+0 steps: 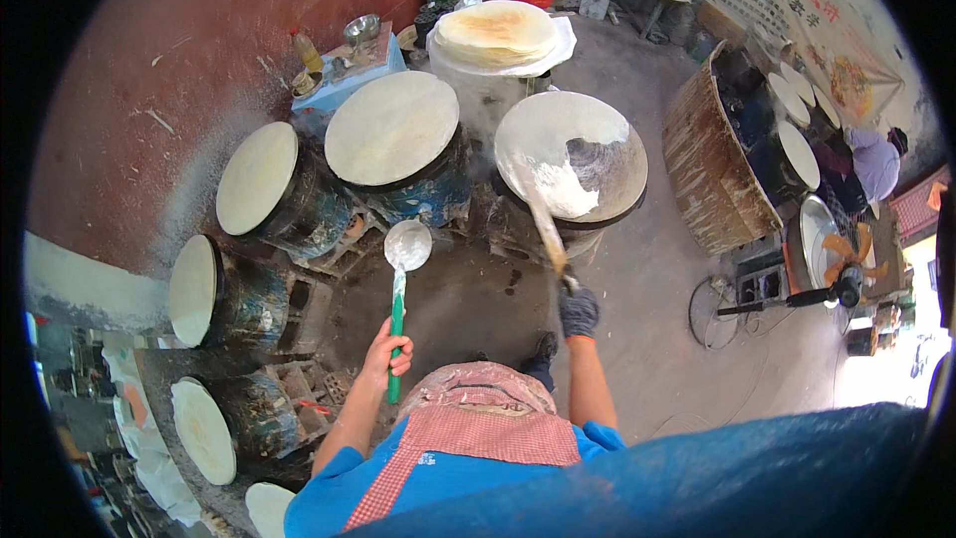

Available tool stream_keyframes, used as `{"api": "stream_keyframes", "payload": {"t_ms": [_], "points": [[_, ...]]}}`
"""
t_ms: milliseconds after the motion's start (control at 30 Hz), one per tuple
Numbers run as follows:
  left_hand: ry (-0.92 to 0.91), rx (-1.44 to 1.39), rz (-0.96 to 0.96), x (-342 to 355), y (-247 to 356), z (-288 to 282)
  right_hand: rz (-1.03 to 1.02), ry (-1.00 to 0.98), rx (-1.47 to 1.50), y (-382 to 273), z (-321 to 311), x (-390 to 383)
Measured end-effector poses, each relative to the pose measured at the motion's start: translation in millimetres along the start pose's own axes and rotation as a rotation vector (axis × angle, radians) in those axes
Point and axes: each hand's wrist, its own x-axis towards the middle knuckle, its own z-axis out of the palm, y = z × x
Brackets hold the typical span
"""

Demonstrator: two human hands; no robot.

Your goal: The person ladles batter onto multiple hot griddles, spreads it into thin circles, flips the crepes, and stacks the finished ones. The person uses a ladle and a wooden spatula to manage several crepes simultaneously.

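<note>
Grips, left of centre in the frame, a pale, round-bowled ladle (398,301) with a slim green handle, held in the wrapped fingers of the bare left hand (386,351). At centre right, grips a long wooden paddle (545,229) near its lower end in the dark-gloved, clamped right hand (578,312), reaching up to white batter (560,187) on a round, grey griddle (629,171). Expect light, stiff tools, probably slippery where smeared; take hold low on each handle. Expect soft, easily torn batter.

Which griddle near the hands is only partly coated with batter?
The griddle ahead of the gloved right hand, under the wooden-handled tool: its dark surface shows beside white batter; pale rounds cover those to its left.
</note>
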Motion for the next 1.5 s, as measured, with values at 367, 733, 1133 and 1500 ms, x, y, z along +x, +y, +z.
{"api": "stream_keyframes", "payload": {"t_ms": [367,733,1133,1500], "points": [[-0.128,-0.222,0.075,-22.7,-18.5,-6.4,-0.316,0.097,0.396,15.7,0.6,16.8],[-0.284,-0.400,0.021,-0.5,-28.4,25.4,-0.355,0.106,0.232,34.9,-39.9,36.9],[-0.351,-0.417,-0.137,33.3,-31.1,62.9,-0.342,0.095,0.411,78.0,-47.0,64.8],[-0.215,-0.352,-0.189,70.2,-47.6,103.2,-0.171,0.083,0.179,107.3,-69.2,66.6]]}}
